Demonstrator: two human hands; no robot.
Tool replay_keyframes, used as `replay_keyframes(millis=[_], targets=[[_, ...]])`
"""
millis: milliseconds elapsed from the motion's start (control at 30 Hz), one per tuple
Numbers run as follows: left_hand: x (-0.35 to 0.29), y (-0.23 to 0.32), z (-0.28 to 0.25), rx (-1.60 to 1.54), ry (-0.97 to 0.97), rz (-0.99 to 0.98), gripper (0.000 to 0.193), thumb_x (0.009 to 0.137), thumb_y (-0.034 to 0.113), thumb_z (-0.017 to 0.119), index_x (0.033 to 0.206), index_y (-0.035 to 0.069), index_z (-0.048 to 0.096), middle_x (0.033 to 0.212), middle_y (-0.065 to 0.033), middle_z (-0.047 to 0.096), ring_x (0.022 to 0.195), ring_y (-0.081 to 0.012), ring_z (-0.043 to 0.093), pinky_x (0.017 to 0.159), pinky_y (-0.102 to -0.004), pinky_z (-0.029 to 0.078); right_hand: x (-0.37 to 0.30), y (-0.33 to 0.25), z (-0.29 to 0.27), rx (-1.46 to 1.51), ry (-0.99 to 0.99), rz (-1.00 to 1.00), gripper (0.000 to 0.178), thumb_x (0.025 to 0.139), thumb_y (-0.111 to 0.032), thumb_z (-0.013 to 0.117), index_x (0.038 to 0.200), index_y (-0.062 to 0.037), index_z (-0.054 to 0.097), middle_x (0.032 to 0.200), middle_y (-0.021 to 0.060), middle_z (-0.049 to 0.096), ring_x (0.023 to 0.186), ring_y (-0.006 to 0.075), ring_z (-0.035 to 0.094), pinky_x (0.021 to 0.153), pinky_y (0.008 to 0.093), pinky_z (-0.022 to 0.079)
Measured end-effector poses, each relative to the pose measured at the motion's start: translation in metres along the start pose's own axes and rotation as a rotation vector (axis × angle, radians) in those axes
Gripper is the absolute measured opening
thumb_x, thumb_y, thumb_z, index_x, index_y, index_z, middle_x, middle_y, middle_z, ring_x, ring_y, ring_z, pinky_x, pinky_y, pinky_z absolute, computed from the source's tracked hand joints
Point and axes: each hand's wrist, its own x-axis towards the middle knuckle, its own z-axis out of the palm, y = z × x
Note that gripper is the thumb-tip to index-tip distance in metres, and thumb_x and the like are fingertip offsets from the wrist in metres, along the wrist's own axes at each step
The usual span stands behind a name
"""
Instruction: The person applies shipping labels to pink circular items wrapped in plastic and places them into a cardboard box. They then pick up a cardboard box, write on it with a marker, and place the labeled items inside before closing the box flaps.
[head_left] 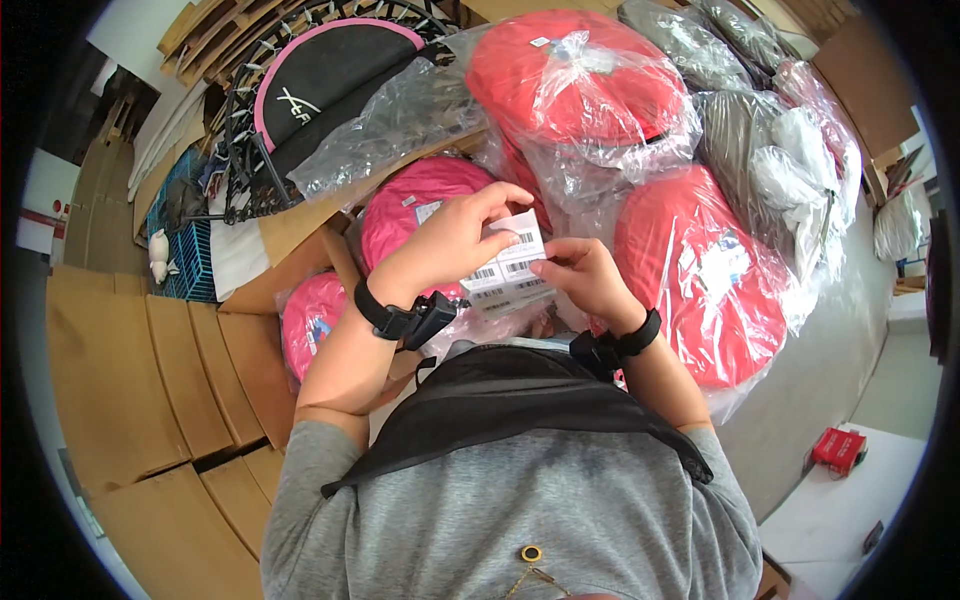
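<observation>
Fabric of a grey shirt [420,510] is filling the near edge, and a black cloth [510,395] is lying across the person's waist. Just beyond, both wrists are carrying black wristbands [378,315]. The label sheet [506,278] is sitting ahead of the torso, between the two hands: the left hand [450,235] is meeting it from its left, the right hand [590,280] from its right, and as both are touching it, neither is lying nearer. Its long axis seems to be running away from the body, the far end leaning slightly right. The right grip is pinching the right edge between thumb and index finger. The left grip is holding the upper part, thumb resting on the printed face, fingers curling around the far side with some hidden.

The sheet is looking white and thin, creasing into panels, narrower at the far end and apparently folding lower down; barcodes and fine print are covering it.

Farther out, a pink bag [425,195] and red bags [700,290] are lying in clear plastic, while a trampoline [340,90] with a pink rim is leaning before wooden pallets [222,32].
</observation>
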Motion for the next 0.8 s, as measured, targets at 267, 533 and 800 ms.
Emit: replay_keyframes(millis=[267, 533, 800], targets=[[-0.008, -0.003, 0.028, 0.476, 0.403, 0.471, 0.014, 0.064, 0.007, 0.066, 0.077, 0.007, 0.062, 0.079, -0.0047, 0.055, 0.079, -0.0241, 0.051, 0.069, -0.0351, 0.040, -0.005, 0.002, 0.003, 0.168, 0.135, -0.006, 0.013, 0.080, -0.006, 0.060, 0.088, 0.0043, 0.060, 0.077, 0.0012, 0.060, 0.070, 0.0048, 0.051, 0.062, 0.0204, 0.043], [-0.007, -0.001, 0.049, 0.438, 0.377, 0.416, 0.016, 0.062, 0.013, 0.070, 0.074, 0.007, 0.062, 0.079, -0.0035, 0.058, 0.078, -0.0223, 0.052, 0.073, -0.0342, 0.038, -0.014, 0.006, 0.002, -0.006, 0.172, -0.105, 0.014, 0.078, -0.007, 0.062, 0.086, 0.0040, 0.060, 0.074, 0.0012, 0.060, 0.067, 0.0041, 0.050, 0.059, 0.0204, 0.043], [0.002, -0.006, 0.053, 0.273, 0.233, 0.337, 0.008, 0.069, 0.010, 0.065, 0.073, 0.004, 0.061, 0.076, -0.0058, 0.058, 0.075, -0.0221, 0.052, 0.071, -0.0334, 0.039, -0.020, 0.003, -0.008, -0.307, 0.218, -0.199, 0.014, 0.075, -0.007, 0.064, 0.083, 0.0035, 0.061, 0.072, 0.0112, 0.060, 0.063, 0.0098, 0.054, 0.056, 0.0243, 0.044]])
